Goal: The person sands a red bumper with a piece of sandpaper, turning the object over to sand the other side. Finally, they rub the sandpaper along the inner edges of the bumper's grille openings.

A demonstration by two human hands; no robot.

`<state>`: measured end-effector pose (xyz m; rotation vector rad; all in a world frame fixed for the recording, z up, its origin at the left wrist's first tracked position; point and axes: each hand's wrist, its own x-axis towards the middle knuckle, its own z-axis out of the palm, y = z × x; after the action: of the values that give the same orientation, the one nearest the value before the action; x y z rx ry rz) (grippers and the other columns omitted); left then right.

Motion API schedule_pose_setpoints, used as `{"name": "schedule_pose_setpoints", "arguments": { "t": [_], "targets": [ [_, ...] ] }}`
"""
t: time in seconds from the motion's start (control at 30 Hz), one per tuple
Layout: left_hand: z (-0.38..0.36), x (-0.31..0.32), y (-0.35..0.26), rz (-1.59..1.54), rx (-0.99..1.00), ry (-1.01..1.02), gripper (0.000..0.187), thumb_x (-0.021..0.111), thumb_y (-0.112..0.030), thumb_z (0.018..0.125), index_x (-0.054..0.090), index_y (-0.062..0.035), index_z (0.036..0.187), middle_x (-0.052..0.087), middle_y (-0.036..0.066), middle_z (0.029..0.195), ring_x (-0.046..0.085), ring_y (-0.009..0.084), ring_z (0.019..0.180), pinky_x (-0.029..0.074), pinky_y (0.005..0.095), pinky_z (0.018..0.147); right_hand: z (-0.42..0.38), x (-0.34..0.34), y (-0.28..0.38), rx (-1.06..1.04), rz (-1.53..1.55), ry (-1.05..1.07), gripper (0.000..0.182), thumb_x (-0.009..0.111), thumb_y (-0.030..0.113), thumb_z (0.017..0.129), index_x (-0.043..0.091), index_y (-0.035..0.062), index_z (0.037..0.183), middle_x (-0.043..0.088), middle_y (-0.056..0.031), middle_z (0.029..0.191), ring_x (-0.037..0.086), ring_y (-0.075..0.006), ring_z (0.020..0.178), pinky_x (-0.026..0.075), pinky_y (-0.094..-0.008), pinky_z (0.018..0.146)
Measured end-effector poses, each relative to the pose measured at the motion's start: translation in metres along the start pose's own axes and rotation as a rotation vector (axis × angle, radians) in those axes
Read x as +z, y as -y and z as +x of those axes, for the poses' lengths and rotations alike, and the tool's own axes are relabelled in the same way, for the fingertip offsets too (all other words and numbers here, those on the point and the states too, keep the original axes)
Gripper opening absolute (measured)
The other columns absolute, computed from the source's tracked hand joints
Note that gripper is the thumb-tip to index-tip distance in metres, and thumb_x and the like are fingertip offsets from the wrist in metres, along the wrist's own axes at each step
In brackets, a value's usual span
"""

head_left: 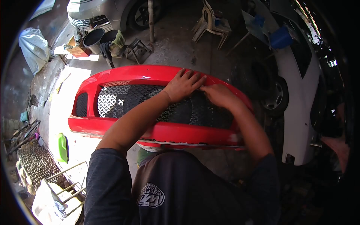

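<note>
A glossy red car bumper (123, 71) with black mesh (131, 98) in its openings lies across in front of my body. My left hand (183, 85) rests on its far edge, palm down, fingers stretched out and slightly apart. Right beside it, my right hand (218, 94) is closed at the upper rim of the mesh opening, its index finger pointing toward the left hand's fingertips. Whatever the right fingers grip, if anything, is too small or hidden to name. Along the near edge of the bumper the paint looks chipped.
A plastic chair (213, 24) stands beyond the bumper, with black buckets (93, 39) to the far left. Tyres (253, 77) and a white car body (296, 105) are at the right. A bright green piece (62, 148) and a metal frame (69, 183) lie at the left.
</note>
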<state>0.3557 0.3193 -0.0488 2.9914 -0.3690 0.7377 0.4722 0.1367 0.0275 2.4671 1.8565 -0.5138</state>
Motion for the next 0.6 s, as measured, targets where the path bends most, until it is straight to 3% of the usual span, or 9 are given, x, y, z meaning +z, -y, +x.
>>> {"name": "schedule_pose_setpoints", "arguments": {
  "t": [0.6],
  "targets": [
    [-0.004,0.003,-0.001,0.048,0.018,0.009,0.067,0.059,-0.023,0.092,0.039,-0.0088,0.154,0.055,0.014,0.14,0.051,0.0355,0.132,0.038,0.0552,0.112,0.004,-0.012,-0.001,-0.036,0.019,0.075,0.032,0.057,0.015,0.094,0.068,0.0174,0.124,0.071,-0.0207,0.101,0.068,-0.0411,0.093,0.052,-0.0533,0.083]
  ]
}}
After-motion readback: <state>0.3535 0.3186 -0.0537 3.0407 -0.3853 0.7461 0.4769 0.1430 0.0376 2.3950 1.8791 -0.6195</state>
